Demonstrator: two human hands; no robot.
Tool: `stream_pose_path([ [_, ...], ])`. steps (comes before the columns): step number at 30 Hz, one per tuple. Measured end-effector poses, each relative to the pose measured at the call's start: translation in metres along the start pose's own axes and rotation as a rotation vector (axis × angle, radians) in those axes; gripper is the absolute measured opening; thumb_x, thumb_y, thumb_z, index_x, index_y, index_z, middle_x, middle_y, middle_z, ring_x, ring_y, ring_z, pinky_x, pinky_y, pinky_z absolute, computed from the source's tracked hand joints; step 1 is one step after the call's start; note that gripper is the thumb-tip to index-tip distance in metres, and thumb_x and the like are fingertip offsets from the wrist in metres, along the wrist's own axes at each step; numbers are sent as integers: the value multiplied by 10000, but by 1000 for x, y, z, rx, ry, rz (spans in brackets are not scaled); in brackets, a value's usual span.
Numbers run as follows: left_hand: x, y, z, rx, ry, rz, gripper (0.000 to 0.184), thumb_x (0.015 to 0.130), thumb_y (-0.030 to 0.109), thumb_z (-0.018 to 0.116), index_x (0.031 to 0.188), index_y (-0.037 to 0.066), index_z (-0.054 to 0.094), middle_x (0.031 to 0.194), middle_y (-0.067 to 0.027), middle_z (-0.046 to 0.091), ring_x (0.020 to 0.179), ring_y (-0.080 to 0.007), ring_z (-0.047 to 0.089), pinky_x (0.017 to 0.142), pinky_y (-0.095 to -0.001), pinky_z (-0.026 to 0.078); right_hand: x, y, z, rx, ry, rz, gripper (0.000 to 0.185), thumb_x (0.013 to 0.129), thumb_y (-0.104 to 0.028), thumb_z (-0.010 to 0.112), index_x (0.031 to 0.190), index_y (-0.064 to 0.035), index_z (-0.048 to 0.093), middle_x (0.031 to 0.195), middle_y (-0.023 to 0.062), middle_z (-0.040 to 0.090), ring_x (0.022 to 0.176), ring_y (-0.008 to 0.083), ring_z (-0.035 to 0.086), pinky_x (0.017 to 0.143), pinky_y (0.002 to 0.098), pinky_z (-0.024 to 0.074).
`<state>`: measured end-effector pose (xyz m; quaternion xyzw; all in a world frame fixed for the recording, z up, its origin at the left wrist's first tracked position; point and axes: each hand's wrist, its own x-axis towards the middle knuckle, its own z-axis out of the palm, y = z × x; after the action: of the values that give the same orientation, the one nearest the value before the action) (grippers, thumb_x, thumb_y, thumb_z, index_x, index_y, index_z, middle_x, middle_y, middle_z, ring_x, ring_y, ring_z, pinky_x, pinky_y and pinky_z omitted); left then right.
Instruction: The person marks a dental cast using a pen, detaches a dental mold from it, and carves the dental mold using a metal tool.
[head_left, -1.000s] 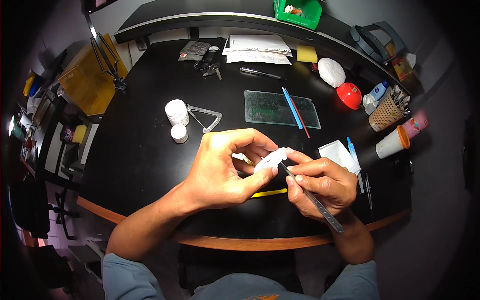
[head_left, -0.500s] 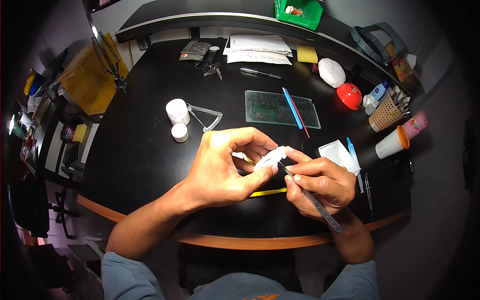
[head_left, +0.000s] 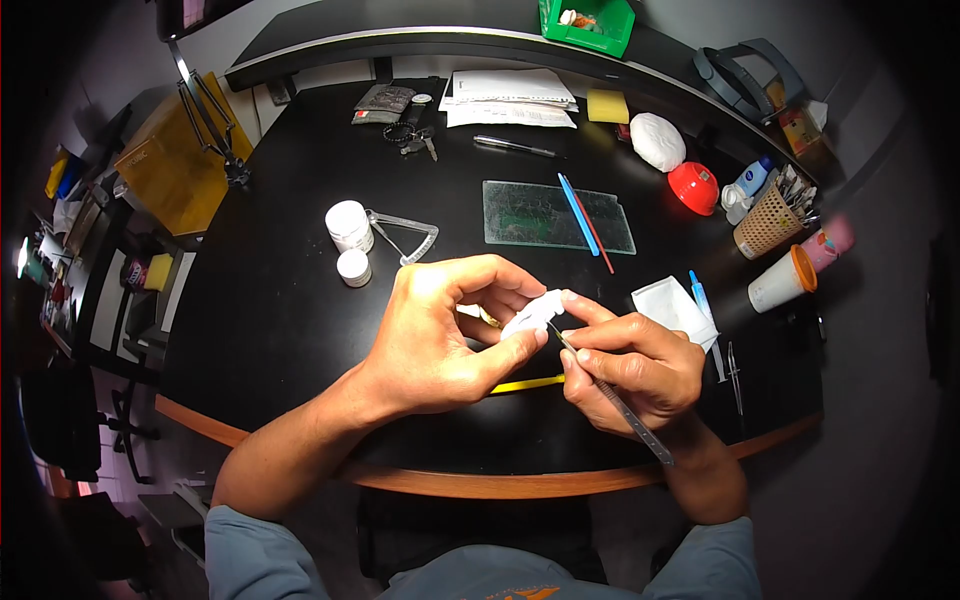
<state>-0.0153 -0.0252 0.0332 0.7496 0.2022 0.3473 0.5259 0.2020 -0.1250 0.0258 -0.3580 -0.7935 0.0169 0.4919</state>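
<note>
Between the thumb and fingers of my left hand (head_left: 440, 335) is a small white piece (head_left: 533, 314). My right hand (head_left: 640, 370) grips a thin metal tool (head_left: 632, 418) with marks along its handle. The tool's tip is close to the white piece, and my right index finger reaches to the piece's right end. Something gold-coloured shows behind my left fingers, too hidden to name. A yellow stick (head_left: 528, 384) lies on the black table (head_left: 290, 400) below my hands.
Two white jars (head_left: 349, 228) and a metal caliper (head_left: 408, 232) are at the left. Blue and red sticks cross a glass plate (head_left: 530, 215). Farther right are a red bowl (head_left: 693, 188), a white paper (head_left: 672, 306), a syringe (head_left: 700, 292), a cup (head_left: 780, 282) and tweezers (head_left: 735, 378).
The view has shifted slightly, so the table items appear a little farther left. Both hands keep their holds, and the tool's tip has barely moved against the white piece.
</note>
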Motion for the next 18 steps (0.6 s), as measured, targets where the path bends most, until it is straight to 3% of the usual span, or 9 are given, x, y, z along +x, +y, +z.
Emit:
stream_pose_path([
  [8,2,-2,1,-71,11,-24,272,908,27,824,1148,-67,737,988,-134,795,909,-152,785,789,-282,666,-1,-2,0,-22,-2,14,228,799,139,825,957,17,713,935,203,753,958,367,815,946,468,676],
  [11,1,1,-2,-75,-31,-83,323,923,16,837,1210,-61,712,1064,-142,785,970,-163,777,829,-289,657,-2,2,4,-31,47,3,187,763,73,878,857,8,730,927,159,758,1021,392,808,723,326,694],
  [18,1,0,-1,-94,-23,-85,318,919,-10,824,1209,-73,709,1067,-152,784,982,-178,779,833,-296,663,-1,0,3,-36,43,-2,178,769,78,870,867,14,737,922,168,750,1026,398,806,733,343,696],
])
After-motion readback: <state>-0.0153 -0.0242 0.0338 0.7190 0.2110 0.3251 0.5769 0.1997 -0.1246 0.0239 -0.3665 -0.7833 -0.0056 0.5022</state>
